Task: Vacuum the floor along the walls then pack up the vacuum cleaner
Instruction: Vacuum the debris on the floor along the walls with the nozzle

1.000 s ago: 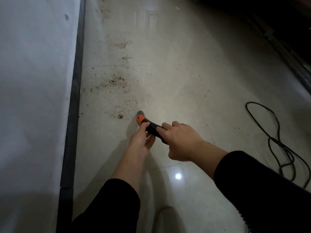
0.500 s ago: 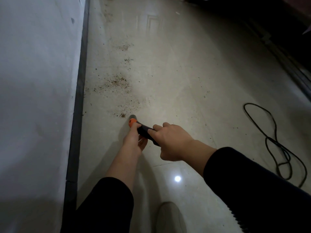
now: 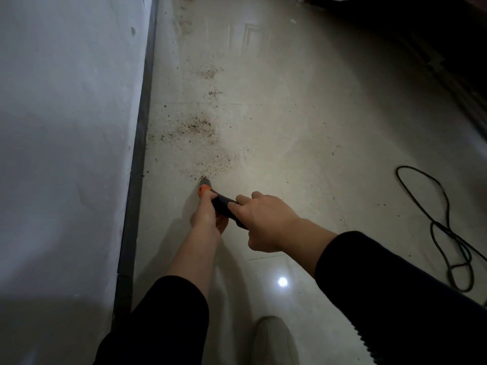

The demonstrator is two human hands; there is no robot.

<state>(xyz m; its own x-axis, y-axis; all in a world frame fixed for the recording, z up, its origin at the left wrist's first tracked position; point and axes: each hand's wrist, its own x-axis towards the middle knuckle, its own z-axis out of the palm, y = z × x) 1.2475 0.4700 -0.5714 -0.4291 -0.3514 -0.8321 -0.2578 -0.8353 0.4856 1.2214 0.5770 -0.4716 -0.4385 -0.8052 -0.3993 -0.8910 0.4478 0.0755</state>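
Well, from the head camera, looking down over the person's own arms, the slim black hard-plastic vacuum nozzle (image 3: 222,204) with its orange collar sat low over the pale glossy tiled floor (image 3: 303,114), its grey tip at the near edge of a scatter of brown gritty crumbs (image 3: 197,127). The crumbs ran on ahead beside the dark skirting strip (image 3: 139,154) at the foot of the white painted wall (image 3: 66,127). The left hand (image 3: 208,216) had its fingers curled round the nozzle just behind the orange collar. The right hand (image 3: 263,222) gripped the black shaft further back, fingers wrapped over the top, and hid whatever lay behind it. I judged the nozzle stiff and light, smooth enough to twist in a loose grasp, so the forward hold near the collar looked best for steering the tip and the rear hold for carrying the weight and pushing. It seemed sturdy, though scraping it hard might scratch the tile. A thin black power cord (image 3: 442,227) lay in loose loops well off to the right, apart from both hands, and a pale shoe (image 3: 271,338) showed at the bottom edge.
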